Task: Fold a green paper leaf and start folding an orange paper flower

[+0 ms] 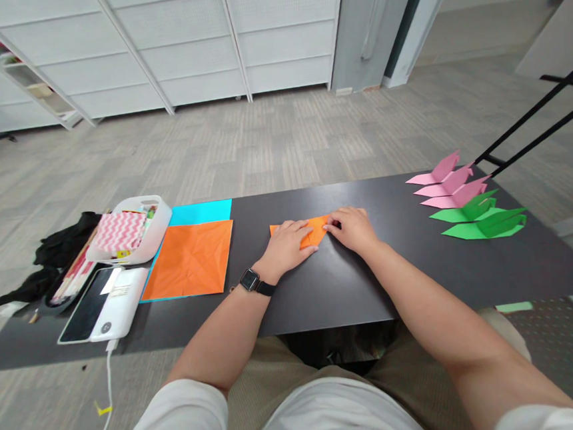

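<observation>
A folded piece of orange paper lies on the dark table between my hands. My left hand rests flat on its left part, fingers stretched out and covering much of it. At the right tip of the paper, my right hand pinches the edge between thumb and forefinger. The far edge and a small left corner show past my left fingers; the rest of that side is hidden.
Orange sheets over blue paper lie to the left. Beyond them are a white basket, a phone and a white power bank with a cable. Folded pink birds and green birds stand at the right.
</observation>
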A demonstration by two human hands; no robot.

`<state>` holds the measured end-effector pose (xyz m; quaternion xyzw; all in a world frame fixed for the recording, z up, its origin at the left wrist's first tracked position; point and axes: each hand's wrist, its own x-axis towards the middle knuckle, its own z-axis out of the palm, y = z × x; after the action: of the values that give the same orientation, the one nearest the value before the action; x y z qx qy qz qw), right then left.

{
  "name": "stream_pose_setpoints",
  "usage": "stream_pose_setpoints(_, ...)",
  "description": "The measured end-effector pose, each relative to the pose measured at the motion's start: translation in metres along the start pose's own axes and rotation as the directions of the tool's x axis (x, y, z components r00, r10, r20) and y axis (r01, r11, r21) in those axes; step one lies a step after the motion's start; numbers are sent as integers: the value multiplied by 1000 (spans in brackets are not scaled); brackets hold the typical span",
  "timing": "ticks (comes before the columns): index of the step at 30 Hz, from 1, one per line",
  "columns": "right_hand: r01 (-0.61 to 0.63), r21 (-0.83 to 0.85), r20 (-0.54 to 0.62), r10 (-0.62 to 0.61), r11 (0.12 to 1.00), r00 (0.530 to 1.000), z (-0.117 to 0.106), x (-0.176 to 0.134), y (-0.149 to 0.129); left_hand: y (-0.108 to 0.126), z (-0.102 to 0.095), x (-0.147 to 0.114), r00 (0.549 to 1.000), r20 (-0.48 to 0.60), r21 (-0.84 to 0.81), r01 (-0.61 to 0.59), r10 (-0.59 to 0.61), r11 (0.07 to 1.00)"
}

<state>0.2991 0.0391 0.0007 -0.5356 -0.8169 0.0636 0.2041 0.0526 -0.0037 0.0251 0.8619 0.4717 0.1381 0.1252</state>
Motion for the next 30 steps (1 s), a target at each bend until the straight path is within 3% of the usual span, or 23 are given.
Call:
stream_pose_setpoints(12,-193,-56,-70,189,980,980,-2,8,10,0,1,0,1000,7,18,6,-6,1000)
stream_pose_setpoints(22,-356,-109,-147,339,928,929,-4,15,15,-1,2,0,1000,3,2,12,-12,1000)
stream_pose_setpoints(26,-276,-49,-190,262,960,946,-8,12,13,0,2,0,1000,-12,-2,7,-7,1000)
stream_pose_setpoints(30,43,65,-63,-39,997,997,-10,4,-1,1,2,0,1000,-22,-9,-3,3,1000)
